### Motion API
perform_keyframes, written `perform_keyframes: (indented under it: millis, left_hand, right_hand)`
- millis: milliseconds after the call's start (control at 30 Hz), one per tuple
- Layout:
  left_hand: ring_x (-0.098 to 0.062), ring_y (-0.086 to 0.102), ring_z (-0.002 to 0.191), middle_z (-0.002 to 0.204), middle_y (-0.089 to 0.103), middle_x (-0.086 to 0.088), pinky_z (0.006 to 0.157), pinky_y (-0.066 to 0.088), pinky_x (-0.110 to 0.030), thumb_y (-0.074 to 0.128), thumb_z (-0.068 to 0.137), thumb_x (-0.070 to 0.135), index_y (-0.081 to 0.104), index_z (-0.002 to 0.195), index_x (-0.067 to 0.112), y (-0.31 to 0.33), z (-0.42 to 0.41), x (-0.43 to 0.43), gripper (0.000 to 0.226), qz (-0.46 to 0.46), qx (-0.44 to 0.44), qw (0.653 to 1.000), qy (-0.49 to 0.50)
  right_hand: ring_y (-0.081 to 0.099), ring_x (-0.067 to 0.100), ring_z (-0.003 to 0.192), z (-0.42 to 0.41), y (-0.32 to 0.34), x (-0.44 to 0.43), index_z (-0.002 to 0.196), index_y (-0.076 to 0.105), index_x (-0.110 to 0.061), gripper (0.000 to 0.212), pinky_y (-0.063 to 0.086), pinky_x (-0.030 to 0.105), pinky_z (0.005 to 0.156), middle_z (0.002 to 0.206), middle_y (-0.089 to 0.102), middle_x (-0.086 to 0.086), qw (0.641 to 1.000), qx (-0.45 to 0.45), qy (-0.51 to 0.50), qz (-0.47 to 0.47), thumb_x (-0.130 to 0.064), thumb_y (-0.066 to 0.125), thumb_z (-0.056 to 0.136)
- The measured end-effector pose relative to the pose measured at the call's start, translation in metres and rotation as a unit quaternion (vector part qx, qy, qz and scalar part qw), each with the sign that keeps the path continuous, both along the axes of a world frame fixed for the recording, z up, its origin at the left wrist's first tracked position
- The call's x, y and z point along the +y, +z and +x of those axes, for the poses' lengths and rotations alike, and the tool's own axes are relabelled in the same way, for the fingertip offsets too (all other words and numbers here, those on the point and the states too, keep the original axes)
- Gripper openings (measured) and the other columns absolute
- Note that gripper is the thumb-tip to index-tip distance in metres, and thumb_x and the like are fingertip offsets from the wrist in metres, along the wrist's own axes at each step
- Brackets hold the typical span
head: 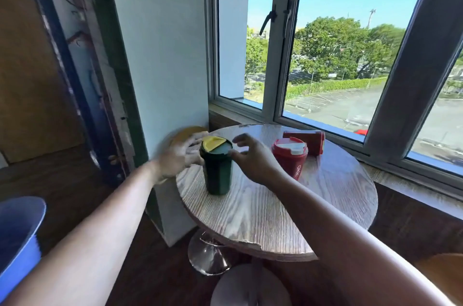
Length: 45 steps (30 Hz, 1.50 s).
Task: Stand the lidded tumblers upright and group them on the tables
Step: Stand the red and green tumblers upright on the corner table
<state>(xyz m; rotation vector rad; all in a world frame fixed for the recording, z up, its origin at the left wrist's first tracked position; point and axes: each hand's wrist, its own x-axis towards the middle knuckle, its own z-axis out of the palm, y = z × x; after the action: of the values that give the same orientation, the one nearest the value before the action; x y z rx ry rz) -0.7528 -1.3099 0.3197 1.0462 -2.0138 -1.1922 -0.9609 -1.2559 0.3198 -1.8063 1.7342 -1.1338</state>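
Observation:
A dark green tumbler [217, 170] with a yellow flap on its lid stands upright on the left part of the round wooden table [275, 210]. My left hand [179, 155] is blurred at the tumbler's left side, fingers spread, touching or almost touching it. To the tumbler's right, my right hand [250, 158] hovers with fingers apart, fingertips near the lid rim. Further right, a red tumbler [290, 156] with a white-and-red lid stands upright. Behind that one, a second red tumbler [304, 141] lies on its side near the window.
The table stands in a corner, with a white wall at its left and a window sill [413, 188] behind it. A round stool [250, 285] sits below the near edge, beside the chrome table base [208, 255]. A blue container [17, 235] is at the far left.

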Motion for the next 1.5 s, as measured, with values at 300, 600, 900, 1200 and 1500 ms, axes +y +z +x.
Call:
perform_keyframes:
  millis: [300,600,900,1200,1500]
  left_hand:
    - [-0.014,0.050,0.129,0.144,0.044,0.001,0.092,0.046,-0.009,0.078,0.085,0.007,0.045,0.140,0.028,-0.020,-0.001,-0.026,0.068,-0.020,-0.006,0.999,-0.040]
    - [-0.021,0.066,0.112,0.125,0.064,0.001,0.093,0.058,-0.047,0.089,0.054,0.059,0.061,0.106,0.040,-0.009,-0.029,-0.037,0.063,-0.129,0.041,0.991,0.022]
    - [-0.027,0.061,0.108,0.125,0.054,-0.008,0.073,0.051,-0.022,0.088,0.072,0.032,0.054,0.111,0.023,-0.011,-0.093,-0.053,0.052,-0.199,0.026,0.978,0.063]
    - [-0.025,0.060,0.106,0.127,0.056,-0.004,0.085,0.049,-0.034,0.088,0.066,0.049,0.051,0.100,0.035,-0.026,-0.126,-0.066,0.052,-0.208,-0.033,0.974,0.078]
    - [-0.025,0.058,0.111,0.122,0.056,-0.004,0.094,0.053,-0.043,0.081,0.060,0.065,0.051,0.103,0.035,-0.036,-0.136,-0.065,0.061,-0.206,-0.022,0.975,0.077]
  right_hand:
    - [0.062,0.008,0.088,0.017,-0.008,0.003,0.124,0.060,-0.017,0.033,0.038,0.006,0.052,0.127,0.065,0.004,0.997,-0.056,-0.044,0.010,-0.028,0.062,0.094]
    - [0.067,0.015,0.103,-0.004,0.014,0.000,0.119,0.063,-0.022,0.028,0.050,0.022,0.069,0.120,0.070,0.006,0.998,-0.024,-0.051,-0.001,-0.033,0.059,0.095]
    - [0.065,0.014,0.102,-0.087,0.025,-0.004,0.106,0.068,-0.021,0.019,0.041,0.023,0.079,0.118,0.066,0.000,0.985,0.066,-0.131,-0.093,-0.029,0.063,0.090]
    - [0.067,0.018,0.092,-0.144,-0.001,-0.009,0.095,0.065,-0.019,0.004,0.047,0.027,0.070,0.096,0.070,0.001,0.987,-0.058,-0.145,-0.035,-0.019,0.063,0.092]
    - [0.065,0.013,0.094,-0.149,-0.018,-0.016,0.096,0.068,-0.020,0.008,0.053,0.034,0.086,0.096,0.069,-0.005,0.987,-0.097,-0.125,-0.026,-0.022,0.060,0.093]
